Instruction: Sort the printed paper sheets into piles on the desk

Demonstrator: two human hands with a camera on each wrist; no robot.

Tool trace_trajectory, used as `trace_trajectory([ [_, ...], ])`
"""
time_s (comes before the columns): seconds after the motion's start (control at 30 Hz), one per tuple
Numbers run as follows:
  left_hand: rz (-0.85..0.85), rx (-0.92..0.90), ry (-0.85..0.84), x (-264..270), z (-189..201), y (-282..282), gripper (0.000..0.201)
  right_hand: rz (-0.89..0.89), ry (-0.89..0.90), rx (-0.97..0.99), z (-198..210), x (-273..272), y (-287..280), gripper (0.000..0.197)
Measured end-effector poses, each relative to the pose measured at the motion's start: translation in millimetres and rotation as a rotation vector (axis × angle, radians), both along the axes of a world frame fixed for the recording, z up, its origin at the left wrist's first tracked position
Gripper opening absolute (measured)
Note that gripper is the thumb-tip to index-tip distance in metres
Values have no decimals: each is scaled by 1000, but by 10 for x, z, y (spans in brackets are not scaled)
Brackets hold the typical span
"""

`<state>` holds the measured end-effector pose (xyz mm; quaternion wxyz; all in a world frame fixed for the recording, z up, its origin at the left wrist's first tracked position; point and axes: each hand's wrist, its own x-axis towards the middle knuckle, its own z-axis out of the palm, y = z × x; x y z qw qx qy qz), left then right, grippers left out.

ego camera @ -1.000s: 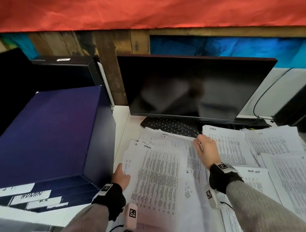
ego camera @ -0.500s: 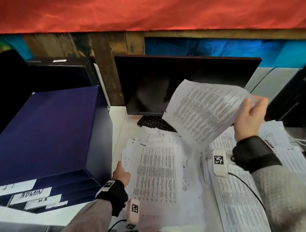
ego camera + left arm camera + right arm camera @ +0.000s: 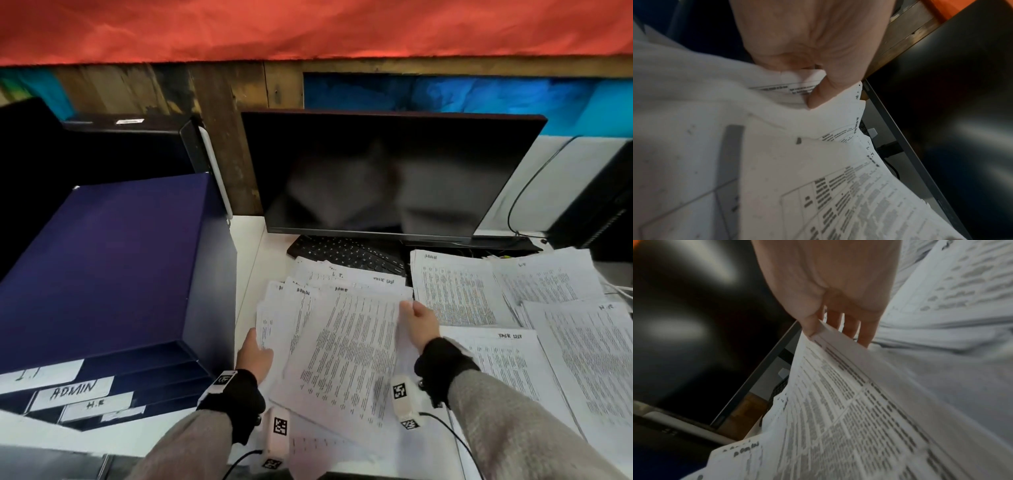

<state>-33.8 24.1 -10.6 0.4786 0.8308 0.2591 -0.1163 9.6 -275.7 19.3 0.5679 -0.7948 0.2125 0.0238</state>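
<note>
A loose unsorted stack of printed sheets (image 3: pixel 301 305) lies on the white desk before the monitor. My left hand (image 3: pixel 260 347) holds the stack's left edge; in the left wrist view the left hand (image 3: pixel 813 91) pinches the sheets (image 3: pixel 797 162) with its thumb on top. My right hand (image 3: pixel 409 308) pinches the right edge of the top sheet (image 3: pixel 346 353), which lies tilted. In the right wrist view the right hand (image 3: pixel 828 329) has its thumb above and fingers beneath that sheet (image 3: pixel 838 402). To the right lie piles headed ADMIN (image 3: pixel 455 291), I.T. (image 3: pixel 548 281), H.R (image 3: pixel 589 349) and TASK LIST (image 3: pixel 503 366).
A dark blue drawer box (image 3: pixel 113 267) with labels I.T, ADMIN and H.R stands at the left. A black monitor (image 3: pixel 376 171) and keyboard (image 3: pixel 342 253) sit behind the papers. A black cable (image 3: pixel 513 205) and a dark case stand at the far right.
Half a second ago my right hand held one sheet up at the right. That sheet is out of the hand now, and the hand is back down pinching the stack's top sheet.
</note>
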Motion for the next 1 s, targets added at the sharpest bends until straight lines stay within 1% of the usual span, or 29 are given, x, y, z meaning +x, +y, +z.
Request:
trace_trajectory([
  [0.03, 10, -5, 4, -6, 28, -20, 34, 21, 29, 65, -17, -9, 55, 30],
  [0.1, 30, -16, 3, -25, 100, -68, 32, 37, 119, 190, -83, -17, 143, 47],
  [0.13, 39, -53, 6, -41, 144, -105, 38, 8, 155, 226, -151, -9, 165, 56],
  [0.2, 57, -154, -10, -72, 194, -163, 56, -95, 234, 210, -305, 7, 180, 66],
  [0.27, 63, -218, -2, -75, 189, -180, 62, -99, 279, 236, -435, 5, 182, 67],
  [0.37, 0, -214, 34, -46, 114, -192, 62, 58, 278, 350, -448, -63, 269, 59],
  [0.4, -16, -206, 22, -36, 89, -195, 63, 110, 268, 363, -436, -89, 280, 62],
  [0.43, -28, -202, 5, -33, 96, -207, 63, 123, 251, 359, -432, -97, 263, 68],
  [0.5, -56, -225, -85, -12, 142, -218, 58, 71, 182, 355, -392, -106, 224, 83],
  [0.57, -92, -277, -161, 24, 267, -218, 49, -30, 142, 385, -192, -192, 194, 91],
  [0.6, -117, -310, -191, 51, 354, -212, 45, -47, 117, 422, -130, -219, 149, 89],
  [0.63, -136, -347, -222, 77, 465, -210, 42, -15, 97, 462, -14, -251, 113, 83],
  [0.67, -145, -386, -255, 106, 558, -199, 40, 52, 77, 505, 99, -267, 70, 80],
  [0.73, -129, -466, -309, 159, 733, -197, 37, 199, 109, 600, 330, -244, 8, 77],
  [0.77, -96, -506, -335, 178, 811, -214, 36, 239, 102, 654, 430, -207, 7, 71],
  [0.8, -67, -523, -368, 193, 881, -241, 36, 253, 68, 719, 537, -165, 28, 59],
  [0.83, -40, -500, -411, 208, 935, -277, 37, 246, 23, 761, 642, -128, 58, 46],
  [0.87, -27, -455, -461, 223, 977, -324, 39, 242, -26, 802, 740, -100, 92, 38],
  [0.93, -2, -380, -546, 242, 990, -408, 47, 276, -118, 826, 911, -81, 167, 32],
  [1.0, 27, -332, -593, 224, 992, -471, 57, 312, -173, 804, 993, -101, 235, 33],
])
